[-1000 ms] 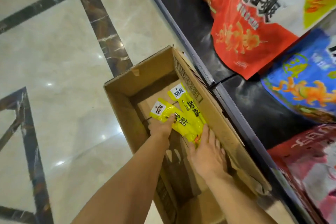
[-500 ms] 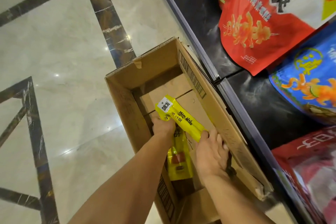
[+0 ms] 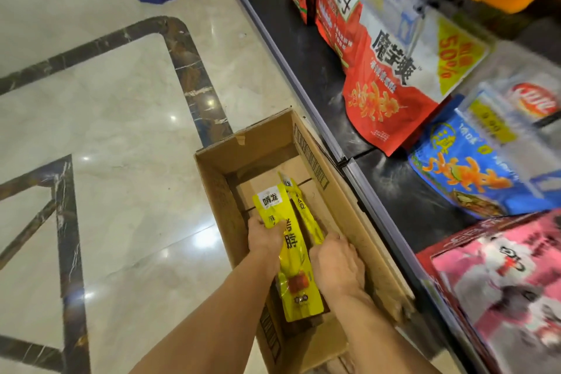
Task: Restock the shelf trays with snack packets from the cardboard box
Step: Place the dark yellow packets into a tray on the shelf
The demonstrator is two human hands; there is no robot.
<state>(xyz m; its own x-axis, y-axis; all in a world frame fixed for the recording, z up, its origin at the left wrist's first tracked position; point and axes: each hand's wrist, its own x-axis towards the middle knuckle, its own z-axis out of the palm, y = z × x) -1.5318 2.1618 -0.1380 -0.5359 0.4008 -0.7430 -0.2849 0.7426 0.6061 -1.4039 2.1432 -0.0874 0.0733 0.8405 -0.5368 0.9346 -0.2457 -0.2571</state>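
Down on the glossy pale marble floor (image 3: 121, 130), banded with dark veined stone: a long, open-topped box (image 3: 221, 191) of brown corrugated card, flaps up, barcode print along its right wall, set against the front edge of the black shelf (image 3: 297, 48) on the right. Inside the box, bare card at the far end and two slim yellow packets raised over the middle, both of shiny crinkled film. Front packet (image 3: 296, 255) flat-on and long, with a white label patch at its far end, bold black characters down its length and a red picture towards its near end. Gripped near the far end by the left hand (image 3: 264, 237), fingers curled over the left edge. Second packet (image 3: 306, 215) just right of the first and partly behind it, turned nearly edge-on, so a thin strip only. Near end of that strip touching the right hand (image 3: 337, 261), knuckles up, fingers bent down into the box; cannot tell whether holding the strip or only resting beside it. On the shelf, large soft pouches leaning together: a red bag (image 3: 385, 106) with white top and orange print, a blue bag (image 3: 467, 173) nearer, and a pink bag (image 3: 501, 282) nearest, all somewhat blurred.
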